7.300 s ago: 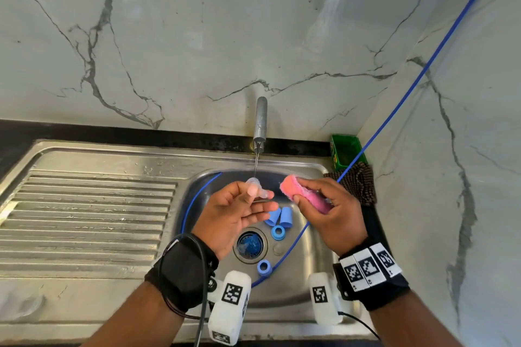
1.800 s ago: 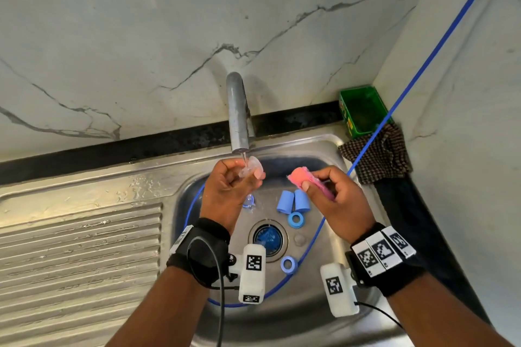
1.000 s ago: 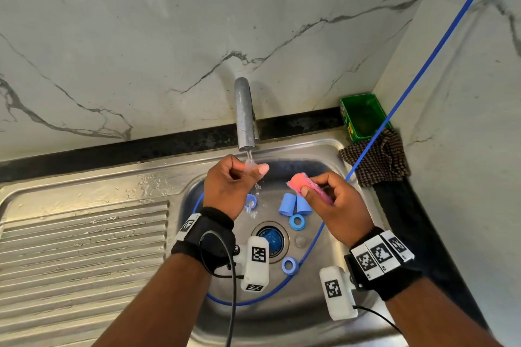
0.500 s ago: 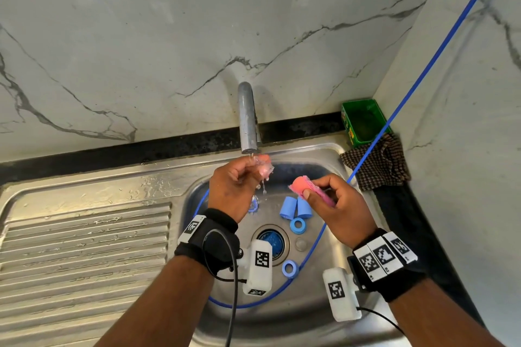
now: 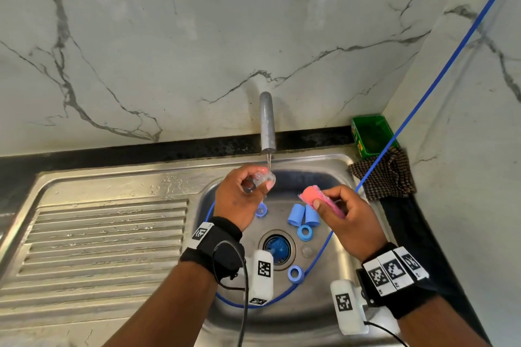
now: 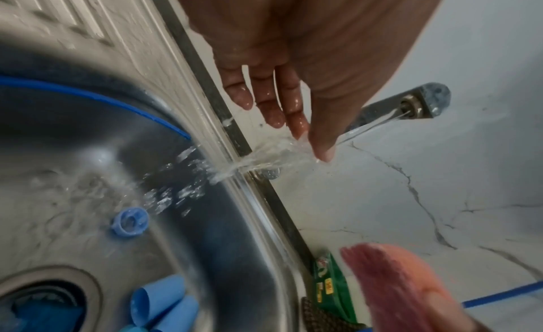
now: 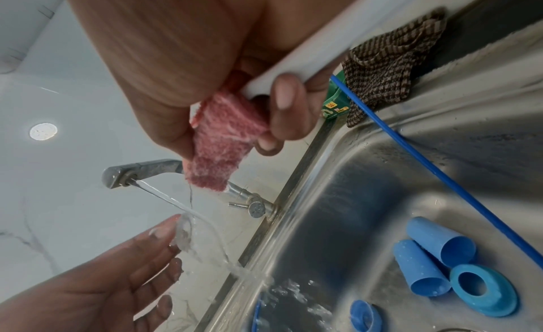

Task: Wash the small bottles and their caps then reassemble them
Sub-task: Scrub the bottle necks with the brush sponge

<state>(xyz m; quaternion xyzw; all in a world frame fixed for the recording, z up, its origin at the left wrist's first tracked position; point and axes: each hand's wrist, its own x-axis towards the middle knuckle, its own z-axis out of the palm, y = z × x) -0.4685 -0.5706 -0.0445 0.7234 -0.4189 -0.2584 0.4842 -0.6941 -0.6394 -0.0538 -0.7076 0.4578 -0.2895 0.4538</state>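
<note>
My left hand (image 5: 262,182) pinches a small clear bottle (image 5: 265,177) between thumb and fingertips, right under the running tap (image 5: 267,121). In the right wrist view water runs over the bottle (image 7: 183,232) and splashes into the sink (image 5: 342,163). My right hand (image 5: 324,200) grips a pink sponge (image 5: 311,195) to the right, above the basin, apart from the bottle. On the basin floor lie two blue cone caps (image 5: 303,215), a blue ring (image 5: 304,232), a second ring (image 5: 294,273) and another blue cap (image 5: 260,210).
A blue cable (image 5: 423,93) runs from the upper right down into the basin and loops round the drain (image 5: 277,246). A green box (image 5: 372,135) and a checked cloth (image 5: 386,175) sit at the back right corner. A ribbed draining board (image 5: 107,239) lies to the left.
The left hand has kept the bottle under the stream and turned it slightly. The right hand with the sponge has barely moved. The caps lie where they were.
</note>
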